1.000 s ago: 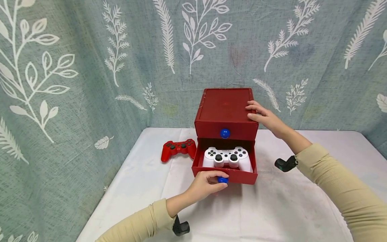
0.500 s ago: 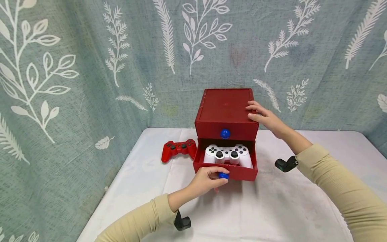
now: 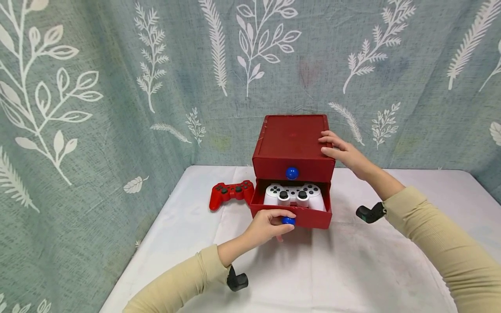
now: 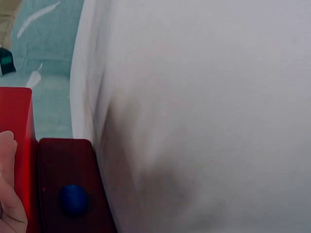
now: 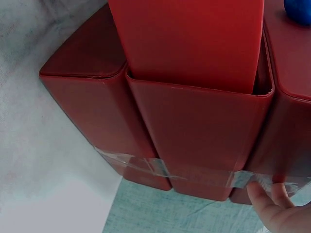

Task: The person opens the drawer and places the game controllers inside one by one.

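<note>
A red drawer cabinet (image 3: pixel 293 137) stands mid-table, with its middle drawer (image 3: pixel 313 218) partly pulled out. Inside that drawer lies a white game controller (image 3: pixel 313 201) with black sticks. My left hand (image 3: pixel 261 228) pinches the drawer's blue knob (image 3: pixel 288 221) between thumb and fingers; the left wrist view shows only some fingers (image 4: pixel 9 194) beside the red drawer. On the cabinet's upper right edge rests my right hand (image 3: pixel 347 154), fingers spread loosely. From the right wrist view, its fingers (image 5: pixel 265 201) touch the taped side of the cabinet.
A red game controller (image 3: pixel 232 192) lies on the white tablecloth (image 3: pixel 352 261), left of the cabinet. Above the open drawer is another drawer with a blue knob (image 3: pixel 292 173); a lower one (image 4: pixel 68 170) shows in the left wrist view. A patterned green curtain (image 3: pixel 188 52) hangs behind.
The drawer has slid inward toward the cabinet, with the left hand moving along on its knob. More of the white controller is now under the cabinet's edge. The right hand stays put.
</note>
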Demonstrator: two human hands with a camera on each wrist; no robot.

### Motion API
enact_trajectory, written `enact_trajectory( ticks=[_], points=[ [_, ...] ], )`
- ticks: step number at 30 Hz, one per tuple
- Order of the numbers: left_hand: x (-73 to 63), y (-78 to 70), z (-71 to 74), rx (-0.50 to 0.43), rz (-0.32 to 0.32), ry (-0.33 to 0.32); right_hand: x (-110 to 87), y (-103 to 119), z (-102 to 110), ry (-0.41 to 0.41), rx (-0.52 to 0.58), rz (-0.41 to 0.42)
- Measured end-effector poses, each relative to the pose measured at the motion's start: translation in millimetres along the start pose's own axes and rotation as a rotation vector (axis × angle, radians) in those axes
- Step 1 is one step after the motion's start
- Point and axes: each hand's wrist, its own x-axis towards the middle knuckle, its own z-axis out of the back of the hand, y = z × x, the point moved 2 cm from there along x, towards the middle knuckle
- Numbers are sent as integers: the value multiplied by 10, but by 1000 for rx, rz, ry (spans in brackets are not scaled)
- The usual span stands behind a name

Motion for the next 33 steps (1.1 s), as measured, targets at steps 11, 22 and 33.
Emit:
enact_trajectory(
  ticks=[11, 22, 33],
  points=[
    [359, 304, 120, 79, 37, -13, 0, 0, -21, 4, 9, -9],
    [535, 317, 179, 85, 74, -8, -9, 11, 1, 1, 3, 8],
    [714, 375, 202, 79, 30, -56, 1, 0, 1, 3, 5, 10]
  ],
)
